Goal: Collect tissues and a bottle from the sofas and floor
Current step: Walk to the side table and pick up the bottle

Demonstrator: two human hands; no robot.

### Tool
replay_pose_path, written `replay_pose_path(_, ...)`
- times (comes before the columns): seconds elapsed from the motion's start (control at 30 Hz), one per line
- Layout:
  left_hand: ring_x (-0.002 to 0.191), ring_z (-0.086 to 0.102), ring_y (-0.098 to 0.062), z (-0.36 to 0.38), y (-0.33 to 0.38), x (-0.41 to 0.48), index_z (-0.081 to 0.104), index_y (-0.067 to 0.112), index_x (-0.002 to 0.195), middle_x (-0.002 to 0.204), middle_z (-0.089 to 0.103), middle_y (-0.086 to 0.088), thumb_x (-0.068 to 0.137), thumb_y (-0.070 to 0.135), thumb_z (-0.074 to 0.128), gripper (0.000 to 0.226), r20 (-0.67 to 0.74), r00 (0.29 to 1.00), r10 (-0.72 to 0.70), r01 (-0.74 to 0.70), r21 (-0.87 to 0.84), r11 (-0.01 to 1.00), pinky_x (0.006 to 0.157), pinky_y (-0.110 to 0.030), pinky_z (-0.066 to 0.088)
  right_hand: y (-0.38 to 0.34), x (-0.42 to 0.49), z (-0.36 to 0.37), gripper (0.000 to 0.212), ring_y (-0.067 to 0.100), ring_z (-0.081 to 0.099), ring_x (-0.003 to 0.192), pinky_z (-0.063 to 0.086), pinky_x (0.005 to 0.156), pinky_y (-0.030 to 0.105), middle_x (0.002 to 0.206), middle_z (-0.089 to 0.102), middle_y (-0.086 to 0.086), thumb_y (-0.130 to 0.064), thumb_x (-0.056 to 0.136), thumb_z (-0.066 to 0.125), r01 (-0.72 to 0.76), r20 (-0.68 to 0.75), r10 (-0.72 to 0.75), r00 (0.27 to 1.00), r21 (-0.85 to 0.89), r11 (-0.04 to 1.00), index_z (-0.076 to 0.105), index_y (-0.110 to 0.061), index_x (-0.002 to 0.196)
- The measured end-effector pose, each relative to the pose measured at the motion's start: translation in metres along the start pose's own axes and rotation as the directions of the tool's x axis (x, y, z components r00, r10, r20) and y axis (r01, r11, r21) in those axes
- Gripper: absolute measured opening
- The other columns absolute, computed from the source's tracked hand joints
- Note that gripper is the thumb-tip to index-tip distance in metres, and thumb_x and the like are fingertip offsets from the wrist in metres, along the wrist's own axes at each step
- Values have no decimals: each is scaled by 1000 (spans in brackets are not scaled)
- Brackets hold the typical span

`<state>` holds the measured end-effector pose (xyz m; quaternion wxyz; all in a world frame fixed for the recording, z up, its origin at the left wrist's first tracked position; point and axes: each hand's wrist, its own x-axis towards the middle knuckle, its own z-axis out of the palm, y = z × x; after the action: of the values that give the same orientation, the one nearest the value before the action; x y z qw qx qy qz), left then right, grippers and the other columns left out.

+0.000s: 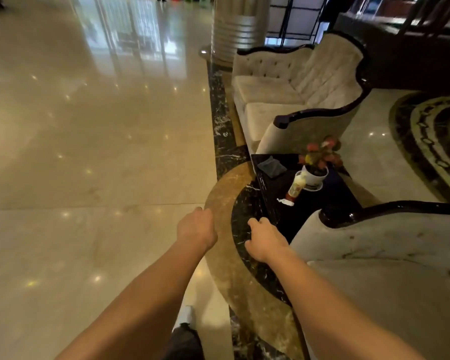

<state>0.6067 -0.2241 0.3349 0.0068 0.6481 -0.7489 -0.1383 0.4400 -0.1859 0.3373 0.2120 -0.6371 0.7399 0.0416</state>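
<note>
A plastic bottle (296, 187) with a red label and red cap lies tilted on the dark side table (330, 198), its base leaning against the white flowerpot (315, 177). A small crumpled white tissue (283, 201) lies by the bottle's cap. My left hand (196, 228) hangs over the floor, fingers curled, with nothing in it. My right hand (264, 240) is just short of the table's near corner, fingers curled and empty. A beige tufted sofa (291, 92) stands beyond the table. Another beige sofa (379, 242) is close at my right.
A dark folded cloth (272, 166) lies at the table's far left corner. The pot holds a red-leaved plant (320, 153). A ribbed metal column (238, 27) rises behind the far sofa. Glossy marble floor (89, 152) spreads to the left; my shoe (186, 317) shows below.
</note>
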Motion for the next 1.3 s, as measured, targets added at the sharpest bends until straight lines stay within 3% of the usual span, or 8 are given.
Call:
replay_pose_path(0.3,75,53,-21,-38,5,225,59,20,98,83,51,0,78,28,63,22,119,968,223,-232,73,970,60,-30,44,-18,142,-72,51,34,48,118,48,93,47,133,41,10,-31,88,55,-194,13,195,981,180,964,38,-19,135)
replay_pose_path(0.53,70,57,-22,10,105,324,59,17,85,72,52,0,76,25,61,13,349,805,481,-548,125,827,65,-34,54,68,212,-81,56,38,50,115,49,91,46,131,42,14,-29,87,59,-436,91,427,900,239,868,37,-15,136)
replay_pose_path(0.63,68,55,-22,32,149,359,52,18,79,68,46,2,76,26,58,10,406,719,564,-658,134,741,59,-32,49,122,240,-81,58,37,50,119,47,97,47,135,41,17,-27,88,59,-531,135,515,846,288,797,37,-13,139)
replay_pose_path(0.7,75,60,-23,44,174,377,55,16,84,75,51,1,76,25,57,12,467,679,567,-678,100,729,59,-33,48,157,257,-77,55,36,49,121,47,97,44,136,42,17,-28,89,58,-617,198,585,787,291,731,37,-12,138)
replay_pose_path(0.8,93,63,-25,64,207,418,61,14,103,100,63,-5,76,21,59,28,592,615,521,-685,73,725,74,-39,55,199,301,-75,50,34,48,122,45,97,42,137,42,18,-30,91,56,-701,322,623,712,276,658,39,-12,134)
replay_pose_path(0.97,103,59,-30,103,248,500,61,12,105,112,62,-11,80,25,62,29,643,601,475,-627,10,779,86,-42,51,236,381,-79,49,38,48,120,45,99,43,135,43,20,-29,90,57,-688,361,586,726,404,603,42,-9,132)
replay_pose_path(1.13,102,58,-34,162,266,558,55,15,107,109,61,-14,79,25,64,31,686,562,463,-590,-60,805,77,-35,44,244,450,-40,57,37,49,121,45,95,41,134,46,19,-26,88,61,-733,441,597,670,521,437,40,-9,138)
replay_pose_path(1.3,108,53,-40,238,283,624,41,13,121,117,53,-19,76,21,68,54,721,437,538,-683,-123,720,85,-45,45,264,510,25,60,35,49,122,43,93,33,135,48,18,-24,87,62,-818,508,711,486,550,167,37,-6,138)
